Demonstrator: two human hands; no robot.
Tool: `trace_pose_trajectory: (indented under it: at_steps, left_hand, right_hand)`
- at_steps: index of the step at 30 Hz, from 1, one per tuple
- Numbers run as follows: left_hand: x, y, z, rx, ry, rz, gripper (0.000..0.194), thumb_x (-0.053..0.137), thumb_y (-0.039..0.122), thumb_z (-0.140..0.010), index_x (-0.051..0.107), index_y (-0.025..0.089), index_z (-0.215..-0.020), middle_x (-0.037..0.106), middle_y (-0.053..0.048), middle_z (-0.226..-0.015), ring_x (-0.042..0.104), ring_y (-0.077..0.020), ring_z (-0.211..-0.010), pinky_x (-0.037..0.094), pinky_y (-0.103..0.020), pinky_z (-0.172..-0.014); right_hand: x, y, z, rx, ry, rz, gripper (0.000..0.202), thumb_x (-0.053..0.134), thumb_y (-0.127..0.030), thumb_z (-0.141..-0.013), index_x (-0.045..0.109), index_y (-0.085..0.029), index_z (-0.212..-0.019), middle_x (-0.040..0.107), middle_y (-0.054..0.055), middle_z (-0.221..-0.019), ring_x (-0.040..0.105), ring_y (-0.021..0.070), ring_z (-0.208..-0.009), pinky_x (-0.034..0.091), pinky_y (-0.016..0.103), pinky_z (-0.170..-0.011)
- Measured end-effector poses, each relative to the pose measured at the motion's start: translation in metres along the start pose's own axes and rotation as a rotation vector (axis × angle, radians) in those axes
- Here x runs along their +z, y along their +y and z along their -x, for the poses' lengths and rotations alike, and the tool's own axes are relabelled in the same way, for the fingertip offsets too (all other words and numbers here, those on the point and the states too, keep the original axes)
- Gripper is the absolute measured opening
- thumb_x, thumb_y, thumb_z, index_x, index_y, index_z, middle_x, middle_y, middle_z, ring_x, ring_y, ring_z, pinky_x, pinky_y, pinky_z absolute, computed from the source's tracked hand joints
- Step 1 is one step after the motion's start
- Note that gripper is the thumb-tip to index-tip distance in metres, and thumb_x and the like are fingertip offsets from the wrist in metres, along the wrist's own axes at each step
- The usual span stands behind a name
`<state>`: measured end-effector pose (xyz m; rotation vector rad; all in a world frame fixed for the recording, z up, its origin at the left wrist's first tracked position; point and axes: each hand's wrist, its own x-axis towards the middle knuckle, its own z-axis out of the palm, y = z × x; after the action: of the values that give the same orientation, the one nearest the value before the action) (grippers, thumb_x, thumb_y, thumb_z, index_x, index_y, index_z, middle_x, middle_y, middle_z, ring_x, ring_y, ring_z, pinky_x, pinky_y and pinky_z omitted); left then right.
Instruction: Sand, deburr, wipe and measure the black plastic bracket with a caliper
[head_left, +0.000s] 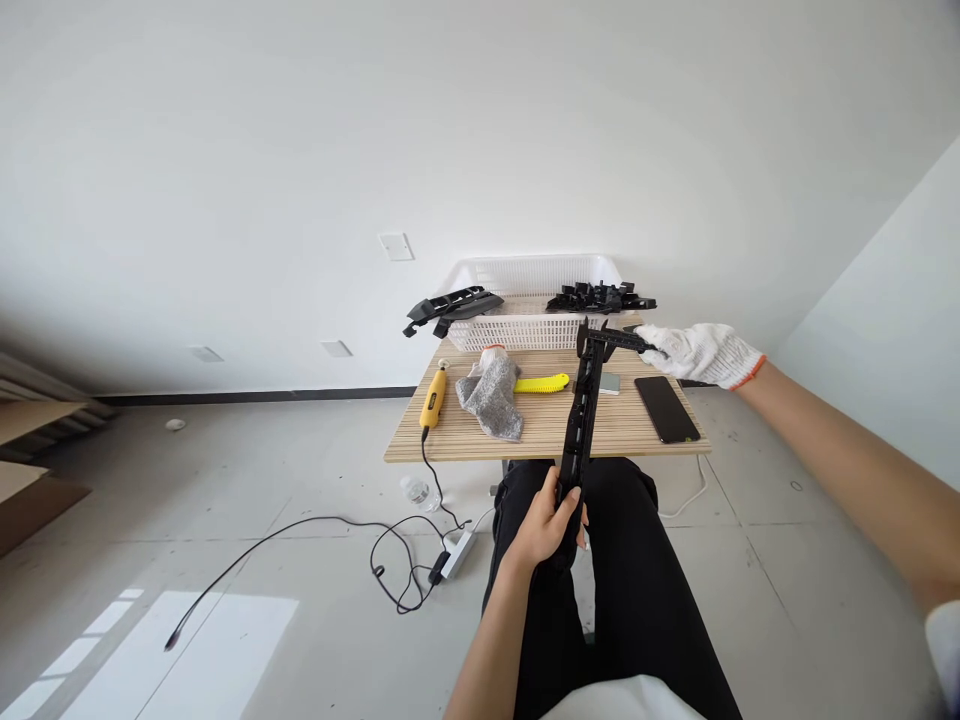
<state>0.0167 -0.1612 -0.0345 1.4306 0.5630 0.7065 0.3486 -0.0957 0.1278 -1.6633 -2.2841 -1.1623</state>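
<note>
My bare left hand (pixel 549 522) is closed around the lower end of a long black plastic part (pixel 580 425), which stands up at a slant over my lap and the table's front edge. On my right hand (pixel 694 353) is a white knit glove with an orange cuff. Its fingers are wrapped around a black caliper (pixel 619 341), held sideways. The caliper's jaws are at the upper end of the plastic part; whether they touch it on both sides I cannot tell.
On the wooden table (pixel 405 440) lie a yellow corded tool (pixel 433 398), a grey cloth (pixel 491 395), a yellow-handled tool (pixel 541 383) and a phone (pixel 666 409). Behind, a white basket (pixel 510 330) carries more black parts (pixel 600 297). Cables and a power strip (pixel 458 553) lie on the floor.
</note>
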Motion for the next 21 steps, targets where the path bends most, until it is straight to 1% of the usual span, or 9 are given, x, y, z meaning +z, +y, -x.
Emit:
trace_pose_trajectory:
  at_steps: [2,4,6,7,12,17,21]
  left_hand:
    - [0.000,-0.001,-0.001,-0.014,-0.004,0.003,0.024,0.043,0.046,-0.102,0.037,0.023,-0.100,0.063,0.006,-0.070,0.060,-0.0099,-0.045,0.049,-0.024,-0.050]
    - [0.000,-0.002,-0.001,-0.027,-0.004,0.007,0.024,0.043,0.047,-0.102,0.036,0.024,-0.099,0.062,0.006,-0.069,0.060,-0.0098,-0.045,0.048,-0.023,-0.049]
    - [0.000,-0.002,-0.001,-0.025,0.001,0.014,0.024,0.043,0.047,-0.102,0.037,0.023,-0.099,0.062,0.006,-0.070,0.060,-0.0092,-0.045,0.049,-0.023,-0.050]
    - [0.000,-0.002,-0.001,-0.021,0.001,0.015,0.024,0.043,0.047,-0.102,0.037,0.023,-0.099,0.063,0.006,-0.070,0.060,-0.0090,-0.045,0.049,-0.023,-0.050]
    - [0.001,-0.002,0.001,-0.030,0.013,0.013,0.027,0.046,0.048,-0.101,0.038,0.023,-0.099,0.065,0.005,-0.069,0.060,-0.0096,-0.044,0.047,-0.023,-0.049]
    - [0.000,-0.002,0.002,-0.046,0.023,0.017,0.027,0.044,0.049,-0.101,0.038,0.023,-0.101,0.069,0.003,-0.073,0.060,-0.0094,-0.044,0.046,-0.023,-0.048]
    - [0.000,0.000,0.002,-0.057,0.020,0.050,0.026,0.044,0.048,-0.102,0.038,0.023,-0.103,0.066,0.005,-0.072,0.059,-0.0089,-0.043,0.046,-0.023,-0.047]
  right_hand:
    - [0.002,-0.002,-0.002,-0.023,0.027,-0.013,0.041,0.044,-0.042,-0.095,0.068,-0.021,-0.121,0.076,0.003,-0.084,0.052,0.0119,-0.054,0.020,0.027,-0.050]
    - [0.005,-0.002,-0.002,-0.064,0.045,-0.012,0.032,0.045,-0.035,-0.091,0.071,-0.020,-0.102,0.069,0.001,-0.068,0.042,0.0105,-0.047,0.017,0.027,-0.049]
    - [0.007,-0.001,-0.002,-0.104,0.062,-0.007,0.026,0.044,-0.030,-0.089,0.068,-0.018,-0.084,0.059,-0.001,-0.057,0.033,0.0092,-0.043,0.013,0.027,-0.048]
    - [0.008,-0.001,-0.001,-0.114,0.073,-0.006,0.026,0.044,-0.028,-0.089,0.065,-0.018,-0.079,0.055,-0.002,-0.055,0.030,0.0087,-0.042,0.012,0.027,-0.048]
    - [0.007,-0.008,-0.001,-0.141,0.150,-0.017,0.023,0.045,-0.028,-0.088,0.057,-0.018,-0.071,0.043,-0.003,-0.050,0.025,0.0083,-0.043,0.009,0.026,-0.049]
    - [0.004,-0.015,-0.005,-0.173,0.215,-0.017,0.025,0.046,-0.023,-0.090,0.052,-0.018,-0.066,0.040,-0.004,-0.049,0.020,0.0079,-0.042,0.008,0.026,-0.046]
    - [0.003,-0.014,-0.008,-0.193,0.210,-0.003,0.026,0.046,-0.020,-0.091,0.051,-0.019,-0.065,0.038,-0.004,-0.049,0.020,0.0086,-0.043,0.008,0.027,-0.046]
